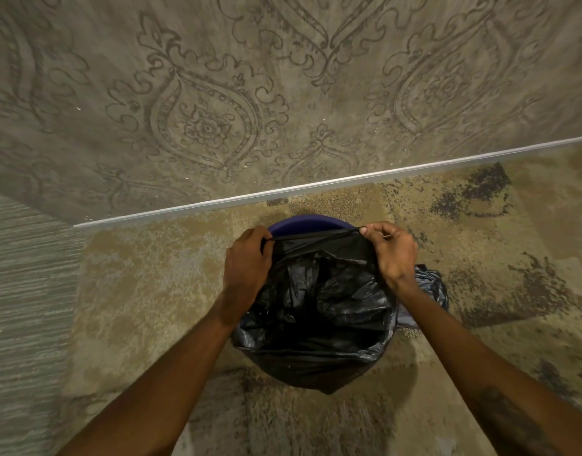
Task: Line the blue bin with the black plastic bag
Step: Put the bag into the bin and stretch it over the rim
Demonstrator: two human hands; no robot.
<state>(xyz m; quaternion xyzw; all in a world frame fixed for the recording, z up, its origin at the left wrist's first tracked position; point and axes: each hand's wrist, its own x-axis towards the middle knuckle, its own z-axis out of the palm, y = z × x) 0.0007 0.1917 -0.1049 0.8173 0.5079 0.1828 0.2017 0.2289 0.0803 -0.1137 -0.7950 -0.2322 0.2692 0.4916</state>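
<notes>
The blue bin (pixel 304 222) stands on the carpet close to the wall; only its far rim shows. The black plastic bag (pixel 319 301) sits crumpled inside it and drapes over the near and right sides of the rim. My left hand (pixel 246 261) grips the bag's top edge at the left. My right hand (pixel 393 248) pinches the same edge at the right. Between the hands the edge is pulled taut just short of the bin's far rim.
A patterned grey wall (pixel 250 110) rises right behind the bin, with a pale skirting strip (pixel 316 187) at its foot. Mottled beige and dark carpet (pixel 144 291) surrounds the bin. A second, striped wall (pixel 26 291) stands at the left.
</notes>
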